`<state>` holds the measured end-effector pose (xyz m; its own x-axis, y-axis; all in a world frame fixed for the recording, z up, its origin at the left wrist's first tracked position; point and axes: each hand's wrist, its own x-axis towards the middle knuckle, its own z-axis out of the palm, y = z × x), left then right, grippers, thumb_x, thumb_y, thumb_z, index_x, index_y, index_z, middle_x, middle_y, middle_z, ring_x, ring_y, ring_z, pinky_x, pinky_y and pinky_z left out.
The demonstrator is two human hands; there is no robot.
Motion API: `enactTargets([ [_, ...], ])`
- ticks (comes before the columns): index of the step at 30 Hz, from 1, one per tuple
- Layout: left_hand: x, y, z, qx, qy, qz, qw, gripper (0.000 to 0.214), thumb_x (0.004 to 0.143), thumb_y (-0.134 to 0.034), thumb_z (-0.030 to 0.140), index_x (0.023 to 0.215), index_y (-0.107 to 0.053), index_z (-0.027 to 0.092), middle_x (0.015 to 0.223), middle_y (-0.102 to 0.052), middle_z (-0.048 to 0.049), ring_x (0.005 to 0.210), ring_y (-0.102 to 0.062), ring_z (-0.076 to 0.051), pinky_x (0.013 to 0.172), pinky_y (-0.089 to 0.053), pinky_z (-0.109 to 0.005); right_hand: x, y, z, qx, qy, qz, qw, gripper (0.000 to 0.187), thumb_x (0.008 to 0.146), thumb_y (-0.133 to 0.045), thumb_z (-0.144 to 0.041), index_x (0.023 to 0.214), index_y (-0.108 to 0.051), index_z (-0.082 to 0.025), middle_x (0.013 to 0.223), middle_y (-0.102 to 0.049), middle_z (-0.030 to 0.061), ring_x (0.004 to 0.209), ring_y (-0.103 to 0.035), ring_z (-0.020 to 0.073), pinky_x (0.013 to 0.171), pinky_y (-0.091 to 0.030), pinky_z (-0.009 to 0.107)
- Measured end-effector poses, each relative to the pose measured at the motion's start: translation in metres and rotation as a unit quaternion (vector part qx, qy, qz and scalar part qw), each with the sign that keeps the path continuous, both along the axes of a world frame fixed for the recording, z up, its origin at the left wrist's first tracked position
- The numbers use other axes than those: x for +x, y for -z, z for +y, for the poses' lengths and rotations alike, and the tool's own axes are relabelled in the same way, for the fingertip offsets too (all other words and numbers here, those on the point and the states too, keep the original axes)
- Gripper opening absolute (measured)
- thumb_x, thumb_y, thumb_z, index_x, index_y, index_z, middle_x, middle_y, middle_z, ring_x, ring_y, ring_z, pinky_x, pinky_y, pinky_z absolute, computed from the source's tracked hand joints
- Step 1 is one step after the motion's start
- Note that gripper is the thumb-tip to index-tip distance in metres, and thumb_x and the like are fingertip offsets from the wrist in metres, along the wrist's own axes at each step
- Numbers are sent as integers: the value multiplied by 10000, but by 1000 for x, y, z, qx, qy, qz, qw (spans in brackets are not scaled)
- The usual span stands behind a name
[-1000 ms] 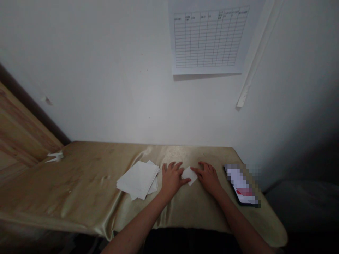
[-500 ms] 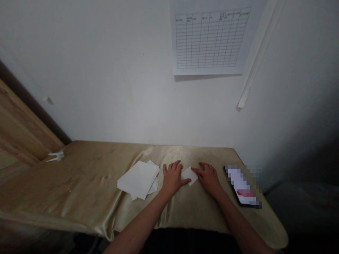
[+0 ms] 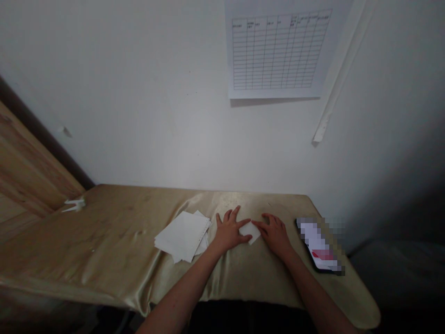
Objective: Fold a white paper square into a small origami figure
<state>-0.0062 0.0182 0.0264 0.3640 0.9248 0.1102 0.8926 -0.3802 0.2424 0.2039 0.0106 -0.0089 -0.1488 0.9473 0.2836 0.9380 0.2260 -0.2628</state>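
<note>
The widest free stretch is the cloth-covered table [image 3: 118, 232] left of the paper stack [image 3: 182, 234], where a hand could pass from near to far, crossing a raised fold close to the stack. At the far left, a white scrap [image 3: 74, 204] and a wooden panel [image 3: 31, 171] stand in the way. Only a narrow gap separates the stack from the left hand [image 3: 231, 232]. Beyond the fingertips, a strip of cloth runs sideways until the wall [image 3: 139, 116] blocks it. Between the forearms lies an open wedge; the lane between the right hand [image 3: 276, 234] and the phone [image 3: 320, 248] narrows nearward.
</note>
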Motion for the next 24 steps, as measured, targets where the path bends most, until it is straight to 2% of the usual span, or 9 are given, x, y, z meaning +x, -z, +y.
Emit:
enactTargets([
  [4, 1, -5, 1, 15, 7, -1, 1000, 660, 677, -754, 631, 1298, -572, 504, 1626, -216, -8, 1443, -211, -442, 1077, -21, -785, 0, -1, 0, -6, 0, 1, 1000, 328, 949, -539, -365, 1235, -609, -509, 1364, -526, 33, 1265, -457, 250, 1056, -362, 470],
  [12, 0, -7, -10, 42, -33, -18, 998, 564, 677, -756, 648, 1205, -650, 480, 1597, -284, 11, 1428, -238, -434, 1091, -28, -770, 0, -5, -2, -15, -2, 1, 1000, 348, 951, -538, -352, 1257, -595, -507, 1393, -512, 34, 1287, -446, 249, 1080, -344, 448],
  [19, -9, -8, -15, 87, -23, -39, 995, 429, 630, -848, 535, 1020, -735, 394, 1541, -381, -4, 1416, -264, -416, 1108, -46, -749, 1, -4, -1, -9, -10, 11, 1000, 346, 940, -553, -343, 1246, -611, -494, 1386, -526, 39, 1271, -465, 257, 1062, -359, 449],
  [24, -18, -6, -18, 81, -28, -57, 995, 337, 644, -852, 500, 923, -739, 349, 1517, -417, 0, 1416, -268, -398, 1102, -61, -750, 2, -1, 0, 8, -17, 21, 1000, 336, 935, -558, -343, 1237, -628, -472, 1366, -537, 54, 1253, -477, 267, 1045, -374, 461],
])
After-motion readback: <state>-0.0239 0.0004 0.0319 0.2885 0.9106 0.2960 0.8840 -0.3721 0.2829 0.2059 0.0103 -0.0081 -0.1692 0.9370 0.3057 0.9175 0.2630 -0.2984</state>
